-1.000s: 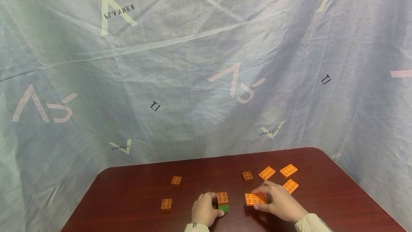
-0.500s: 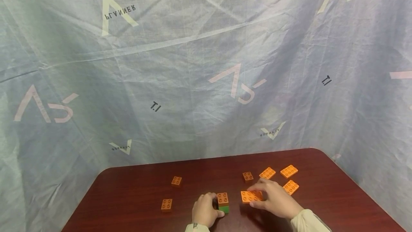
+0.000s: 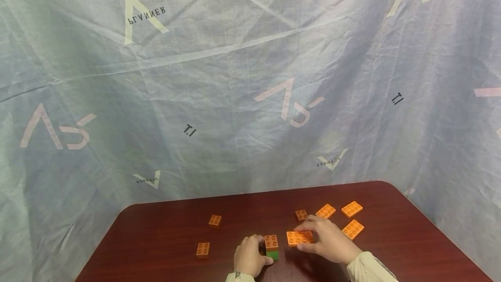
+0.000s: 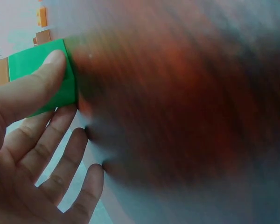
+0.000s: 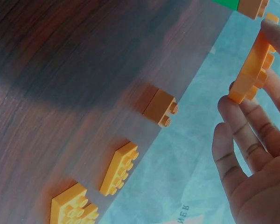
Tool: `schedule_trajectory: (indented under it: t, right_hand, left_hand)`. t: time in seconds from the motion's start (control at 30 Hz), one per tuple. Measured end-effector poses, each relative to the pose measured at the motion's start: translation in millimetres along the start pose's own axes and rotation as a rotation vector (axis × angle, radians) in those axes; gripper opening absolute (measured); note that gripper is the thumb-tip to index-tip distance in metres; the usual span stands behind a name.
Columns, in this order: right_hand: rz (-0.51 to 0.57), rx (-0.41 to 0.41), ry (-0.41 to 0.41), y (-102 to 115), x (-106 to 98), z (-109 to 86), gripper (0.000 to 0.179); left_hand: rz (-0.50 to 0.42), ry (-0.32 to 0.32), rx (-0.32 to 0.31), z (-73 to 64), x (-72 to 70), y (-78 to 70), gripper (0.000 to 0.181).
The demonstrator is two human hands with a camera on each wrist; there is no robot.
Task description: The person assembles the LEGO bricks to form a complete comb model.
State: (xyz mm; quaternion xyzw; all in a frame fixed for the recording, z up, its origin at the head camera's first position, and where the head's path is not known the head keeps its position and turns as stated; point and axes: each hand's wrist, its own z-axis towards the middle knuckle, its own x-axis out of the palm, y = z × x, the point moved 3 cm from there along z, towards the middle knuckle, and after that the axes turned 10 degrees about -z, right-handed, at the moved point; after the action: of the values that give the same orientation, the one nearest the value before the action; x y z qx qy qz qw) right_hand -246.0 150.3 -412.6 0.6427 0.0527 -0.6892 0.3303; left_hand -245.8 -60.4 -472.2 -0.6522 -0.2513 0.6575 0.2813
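My left hand point(image 3: 248, 256) holds a green toy brick point(image 3: 272, 255) between thumb and fingers, the thumb lying across its side in the left wrist view. On top of this brick sits a square brownish-orange brick point(image 3: 271, 241) with studs facing up. To the right of that stack, my right hand point(image 3: 330, 242) pinches a flat, bright orange eight-stud brick point(image 3: 294, 238) by its long sides, studs up. The flat brick point(image 5: 252, 65) is raised above the tabletop in the right wrist view, and the fingers hide part of its right end.
Two square brownish-orange bricks point(image 3: 215, 221) lie left of my hands, and another point(image 3: 301, 215) lies behind the right hand. Several flat orange bricks point(image 3: 352, 209) lie at the back right of the dark red table point(image 3: 164, 238). A grey printed cloth point(image 3: 235, 99) hangs behind.
My right hand has moved left with the flat orange brick, bringing it closer to the stack. The left hand stays in place, holding the green brick.
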Motion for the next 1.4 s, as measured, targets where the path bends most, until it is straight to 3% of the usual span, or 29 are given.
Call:
schedule_trajectory:
  t: [0.67, 1.4]
  right_hand:
    - [-0.034, -0.069, -0.022, 17.4, 0.3, 10.2, 0.039]
    - [-0.094, -0.151, -0.038, 34.6, 9.0, 23.8, 0.035]
  left_hand:
    - [0.002, -0.012, 0.007, -1.1, 0.4, -0.9, 0.042]
    - [0.0, 0.019, 0.04, 0.3, 0.4, 0.8, 0.036]
